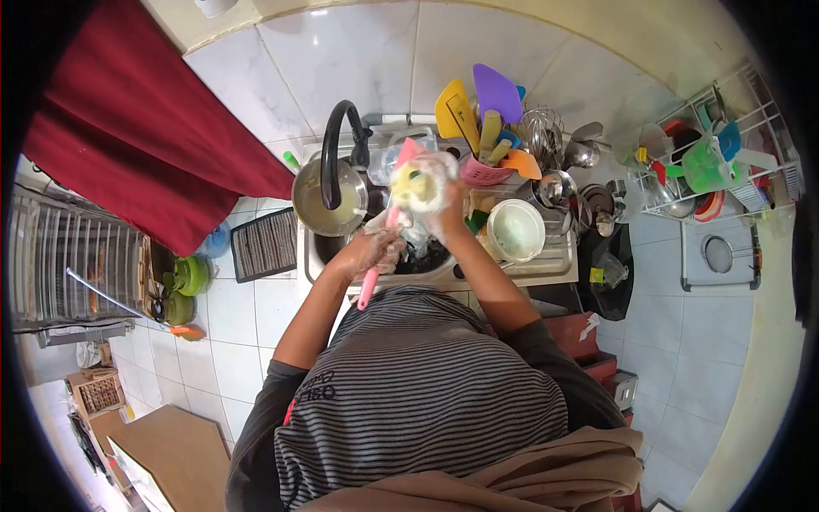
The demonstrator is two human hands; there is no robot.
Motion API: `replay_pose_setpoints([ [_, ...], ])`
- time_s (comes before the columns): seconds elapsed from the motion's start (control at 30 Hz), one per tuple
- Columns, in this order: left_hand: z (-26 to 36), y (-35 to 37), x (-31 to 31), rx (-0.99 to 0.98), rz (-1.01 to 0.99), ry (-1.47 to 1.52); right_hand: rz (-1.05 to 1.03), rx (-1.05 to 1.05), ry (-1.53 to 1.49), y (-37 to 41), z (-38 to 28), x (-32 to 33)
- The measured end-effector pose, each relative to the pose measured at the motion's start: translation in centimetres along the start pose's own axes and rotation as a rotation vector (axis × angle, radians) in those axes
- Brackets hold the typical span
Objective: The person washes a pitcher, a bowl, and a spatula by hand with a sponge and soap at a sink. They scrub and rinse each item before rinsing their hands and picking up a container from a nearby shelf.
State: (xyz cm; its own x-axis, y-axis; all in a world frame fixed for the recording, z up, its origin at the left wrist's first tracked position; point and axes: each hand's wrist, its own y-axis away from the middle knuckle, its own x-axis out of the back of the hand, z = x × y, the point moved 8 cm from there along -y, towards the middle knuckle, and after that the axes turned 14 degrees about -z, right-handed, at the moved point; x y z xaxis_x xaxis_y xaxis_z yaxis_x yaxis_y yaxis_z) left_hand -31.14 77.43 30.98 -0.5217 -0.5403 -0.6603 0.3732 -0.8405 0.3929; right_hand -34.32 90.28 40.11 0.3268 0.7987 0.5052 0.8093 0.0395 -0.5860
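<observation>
Over the sink (437, 275), my left hand (375, 245) is wrapped round the pink handle (369, 286) of a spatula. Its pink head (410, 152) points up toward the wall. My right hand (445, 209) presses a foamy, yellowish sponge (415, 188) near the spatula's head; its fingers are blurred and partly covered in suds. Suds also coat my left hand. A black faucet (331, 154) arches over a metal pot (316, 198) of cloudy liquid to the left. Dark items and some clear plastic lie in the basin beneath my hands.
Right of the sink stands a white tub (515, 230). Behind it, a pink basket (485, 173) holds colourful spatulas. Whisks and metal utensils (559, 188) crowd the back right. A white wire rack (717, 162) hangs at the right. A striped mat (265, 245) lies left of the sink.
</observation>
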Motion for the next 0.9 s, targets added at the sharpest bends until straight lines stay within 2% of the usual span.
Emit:
replay_pose_setpoints([
  [0.1, 0.5, -0.1, 0.2, -0.026, 0.042, -0.179, -0.143, -0.027, 0.145, 0.1, -2.0, -1.1],
  [0.17, -0.3, -0.4, 1.0, 0.011, 0.086, -0.331, -0.162, -0.107, 0.206, 1.1, 0.6, -3.6],
  [0.2, -0.9, -0.3, 1.3, 0.038, 0.114, -0.219, -0.155, -0.128, 0.226, 1.8, 1.8, -4.1],
  [0.3, -1.3, -0.9, 1.0, -0.050, -0.014, -0.239, -0.109, -0.152, 0.260, 1.0, 1.3, -2.9],
  [0.33, -0.9, -0.7, -0.1, -0.103, -0.150, -0.086, -0.059, -0.083, 0.268, 0.9, 1.2, -2.1],
  [0.43, -0.6, -0.4, -0.3, -0.021, -0.011, -0.115, 0.012, 0.038, 0.086, -0.5, 2.1, -0.9],
  [0.47, -0.5, -0.2, -0.8, -0.011, -0.023, -0.065, 0.063, 0.123, 0.067, -1.0, 2.2, -0.4],
  [0.53, 0.0, -0.2, -1.4, 0.000, -0.050, 0.024, 0.055, -0.123, -0.140, -1.2, 4.6, -0.2],
  [0.57, 0.0, -0.1, -1.2, -0.002, -0.015, -0.025, 0.050, -0.247, -0.245, -1.3, 5.5, -0.2],
  [0.6, -0.2, -0.1, -0.9, -0.003, 0.020, -0.074, 0.083, -0.143, -0.015, -1.4, 3.9, 0.8],
  [0.63, -0.5, -0.1, -0.5, -0.001, 0.055, -0.120, -0.020, -0.039, 0.044, -0.8, 2.7, -0.3],
  [0.7, -1.4, -0.7, 0.5, -0.035, -0.016, -0.202, -0.230, 0.171, 0.165, 1.6, 1.2, -3.4],
  [0.73, -1.1, -0.8, 0.0, -0.050, -0.054, -0.245, -0.230, 0.282, 0.365, 2.5, 0.3, -4.2],
  [0.83, -0.9, -0.6, -0.4, -0.026, 0.049, -0.309, -0.122, 0.164, 0.287, 1.1, 3.7, -2.7],
  [0.87, -0.9, -0.6, -0.4, -0.027, 0.035, -0.331, -0.095, -0.042, 0.037, 0.1, 6.9, -2.5],
  [0.9, -0.8, -0.4, -0.6, -0.038, 0.033, -0.342, -0.088, -0.059, 0.085, 0.1, 7.7, -2.4],
])
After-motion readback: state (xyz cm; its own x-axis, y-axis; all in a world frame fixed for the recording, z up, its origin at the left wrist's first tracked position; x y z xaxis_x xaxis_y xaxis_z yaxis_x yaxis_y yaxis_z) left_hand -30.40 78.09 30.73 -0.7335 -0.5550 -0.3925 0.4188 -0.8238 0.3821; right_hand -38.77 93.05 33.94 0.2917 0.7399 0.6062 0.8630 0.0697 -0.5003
